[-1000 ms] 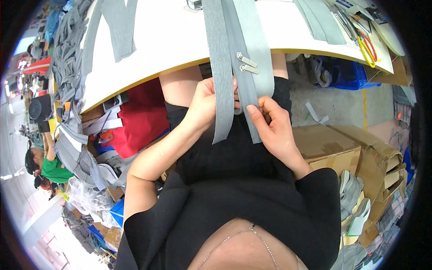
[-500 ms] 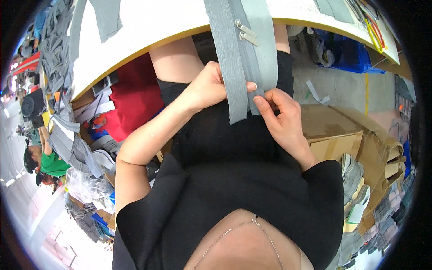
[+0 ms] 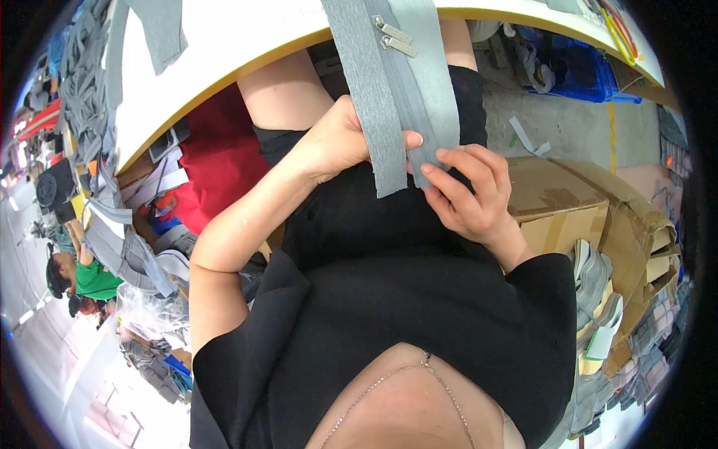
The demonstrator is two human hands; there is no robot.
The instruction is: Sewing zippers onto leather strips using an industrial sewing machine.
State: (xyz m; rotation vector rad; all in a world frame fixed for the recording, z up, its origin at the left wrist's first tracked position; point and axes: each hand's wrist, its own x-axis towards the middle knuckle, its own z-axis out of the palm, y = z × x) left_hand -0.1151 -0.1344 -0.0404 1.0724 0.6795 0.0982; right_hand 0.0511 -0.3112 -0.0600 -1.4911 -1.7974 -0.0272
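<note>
A grey fabric strip (image 3: 381,112) with a zipper down its middle hangs over the front edge of the white table (image 3: 224,45). Two metal zipper pulls (image 3: 393,35) sit near its upper part. My left hand (image 3: 340,142) grips the strip's left half from behind, thumb on the front. My right hand (image 3: 467,191) pinches the lower right end of the strip between thumb and fingertips. Both hands are over my lap, just below the table edge.
Cardboard boxes (image 3: 583,202) stand at my right, with stacked grey pieces (image 3: 598,299) beside them. A red bag (image 3: 213,161) and grey fabric bundles (image 3: 120,239) lie under the table at left. A blue crate (image 3: 576,67) sits far right. Another person in green (image 3: 90,277) is at far left.
The strip's end has been drawn shorter toward the table edge, and both hands have shifted up and closer together on its lower end. The view has tilted down.
</note>
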